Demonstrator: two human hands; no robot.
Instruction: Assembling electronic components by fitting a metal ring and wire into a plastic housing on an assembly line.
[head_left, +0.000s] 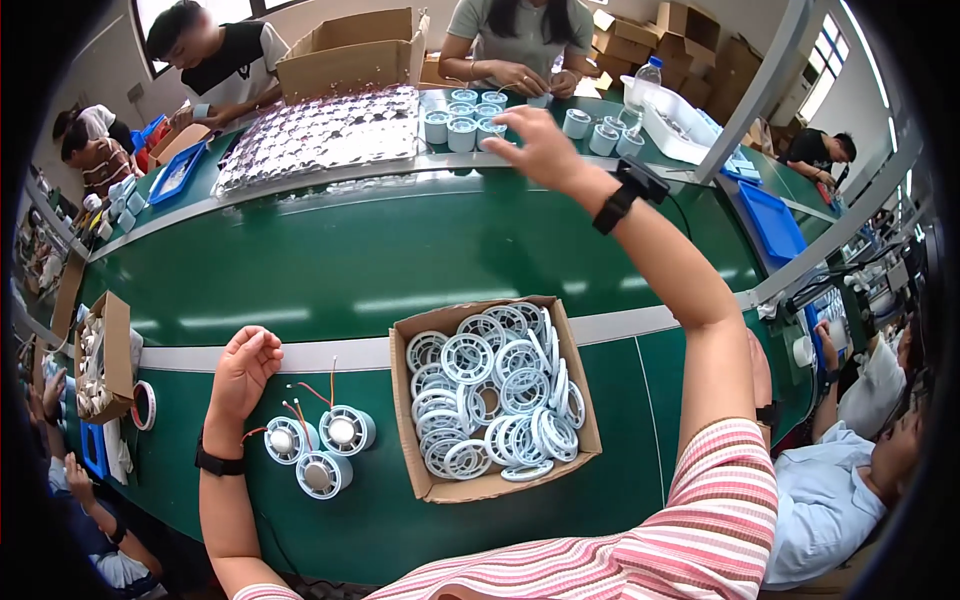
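Observation:
My right hand (540, 150) is stretched over the far side of the green conveyor, thumb and fingers apart. It is nearest to a cluster of light blue round housings (461, 133), and whether it touches one I cannot tell. My left hand (248, 370) rests with curled fingers at the near edge of the belt, nothing visible in it. Beside its wrist stand three light blue cylindrical motor units with round pale centres and thin red wires, one of them a front unit (322, 474). A cardboard box (408, 478) of light blue slotted rings (467, 358) stands in front of me.
The green conveyor belt (330, 255) crosses between me and the far bench. Over there are a tray of many small parts (320, 140), a clear bottle (645, 88) and a person's hands (520, 80). A metal post (755, 95) rises at right; a parts box (105, 358) stands left.

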